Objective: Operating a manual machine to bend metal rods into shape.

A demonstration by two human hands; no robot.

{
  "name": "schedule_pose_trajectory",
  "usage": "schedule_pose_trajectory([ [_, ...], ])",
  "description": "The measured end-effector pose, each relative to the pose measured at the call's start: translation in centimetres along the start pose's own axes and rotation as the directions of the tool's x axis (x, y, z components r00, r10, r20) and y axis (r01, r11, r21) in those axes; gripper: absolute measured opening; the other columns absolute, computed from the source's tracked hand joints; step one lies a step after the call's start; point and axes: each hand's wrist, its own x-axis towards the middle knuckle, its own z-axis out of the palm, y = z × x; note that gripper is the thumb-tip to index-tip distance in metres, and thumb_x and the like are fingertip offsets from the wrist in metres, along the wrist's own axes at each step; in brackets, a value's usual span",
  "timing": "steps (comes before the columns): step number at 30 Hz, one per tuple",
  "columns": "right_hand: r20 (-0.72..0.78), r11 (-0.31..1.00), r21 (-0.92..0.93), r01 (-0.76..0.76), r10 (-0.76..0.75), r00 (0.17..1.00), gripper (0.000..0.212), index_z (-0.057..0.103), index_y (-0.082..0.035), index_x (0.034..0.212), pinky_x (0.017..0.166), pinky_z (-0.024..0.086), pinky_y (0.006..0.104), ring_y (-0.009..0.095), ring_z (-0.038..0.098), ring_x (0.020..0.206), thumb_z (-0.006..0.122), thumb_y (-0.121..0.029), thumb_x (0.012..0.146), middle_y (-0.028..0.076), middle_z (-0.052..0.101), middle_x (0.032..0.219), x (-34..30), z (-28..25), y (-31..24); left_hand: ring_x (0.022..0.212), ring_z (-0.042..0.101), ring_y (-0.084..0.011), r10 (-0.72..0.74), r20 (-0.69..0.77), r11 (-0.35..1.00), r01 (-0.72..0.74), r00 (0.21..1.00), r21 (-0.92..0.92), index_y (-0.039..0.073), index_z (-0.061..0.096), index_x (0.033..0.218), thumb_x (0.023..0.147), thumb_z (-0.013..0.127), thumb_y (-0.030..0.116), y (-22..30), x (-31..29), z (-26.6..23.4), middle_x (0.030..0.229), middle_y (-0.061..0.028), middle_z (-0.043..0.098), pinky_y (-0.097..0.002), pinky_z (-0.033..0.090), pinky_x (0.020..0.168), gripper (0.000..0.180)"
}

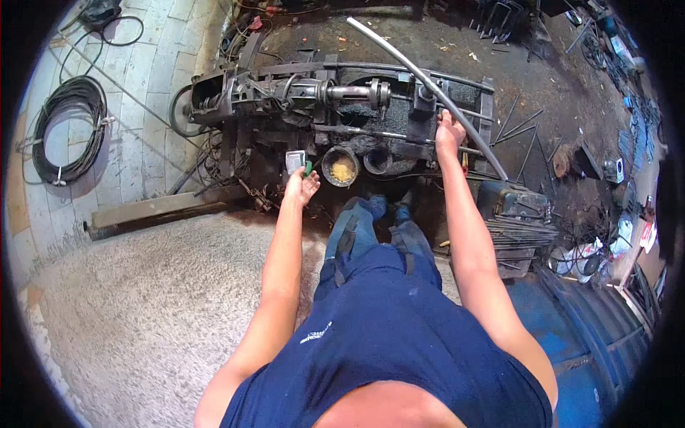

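Note:
I stand before a dark, greasy machine (314,96) with a horizontal shaft. My right hand (449,132) grips a long grey lever bar (428,85) that slants from the upper middle down to the right. My left hand (301,185) is held palm up near the machine's front edge, holding a small grey and green object (297,162). Just right of that hand sits a round tin (340,166) with yellowish contents, and a dark round pot (376,160) beside it.
A coil of black cable (68,128) lies on the pale tiled floor at left. A wooden beam (157,210) lies by the machine's base. Metal rods (524,132) and scrap lie on dark ground at right, above a bundle of bars (521,232). Blue panel (571,321) lower right.

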Motion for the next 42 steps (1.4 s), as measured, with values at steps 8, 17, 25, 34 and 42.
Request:
schedule_pose_trajectory([
  [8,-0.04,0.992,0.103,-0.071,0.076,0.996,0.018,0.061,0.0,0.108,0.068,0.052,0.0242,0.015,0.063,0.078,0.056,-0.01,0.094,0.006,0.063,0.091,-1.5,-0.8,-0.8,0.066,0.061,-0.0166,0.041,-0.104,0.929,0.001,0.994,0.371,0.008,0.055,0.102,0.092,0.057,0.025,0.8,-0.8,1.0,0.079,-0.0057,0.064,-0.0353,0.055,0.061,0.02],
  [17,-0.093,0.914,0.405,0.009,0.031,0.995,0.022,0.06,0.002,0.107,0.077,0.053,0.029,0.019,0.064,0.085,0.053,-0.015,0.096,0.01,0.063,0.096,3.2,0.1,0.3,0.069,0.069,-0.0286,0.125,-0.085,0.003,0.085,0.989,0.996,-0.006,0.065,0.09,0.081,0.063,0.057,5.8,-2.7,4.5,0.08,-0.0187,0.069,-0.0395,0.054,0.06,0.064],
  [25,0.047,0.897,0.441,-0.003,-0.02,0.999,0.035,0.056,0.002,0.116,0.087,0.048,0.0296,0.017,0.06,0.095,0.048,-0.028,0.099,0.009,0.062,0.102,4.4,2.1,-1.3,0.086,0.07,-0.0279,0.646,0.437,-0.063,-0.528,0.625,0.847,0.0,0.069,0.1,0.089,0.063,0.029,10.6,-5.3,12.9,0.091,-0.0185,0.07,-0.0358,0.053,0.076,0.031],
  [34,0.101,0.86,0.507,-0.064,0.014,0.995,0.043,0.056,0.004,0.116,0.093,0.045,0.0328,0.02,0.059,0.101,0.048,-0.035,0.098,0.012,0.059,0.107,3.7,2.4,-2.3,0.089,0.065,-0.0339,0.742,0.658,-0.397,-0.708,0.126,0.583,-0.001,0.066,0.101,0.093,0.057,0.017,14.5,-0.2,20.2,0.095,-0.0186,0.067,-0.0382,0.05,0.078,0.022],
  [42,0.233,0.86,0.507,-0.063,-0.066,0.97,0.049,0.06,-0.001,0.112,0.096,0.038,0.0301,0.016,0.056,0.102,0.042,-0.045,0.098,0.008,0.063,0.107,4.0,3.5,-3.0,0.099,0.063,-0.038,0.771,0.546,-0.123,-0.765,0.328,0.633,0.0,0.065,0.107,0.101,0.037,0.038,15.6,5.2,22.7,0.101,-0.0229,0.067,-0.0391,0.047,0.085,0.048],
])
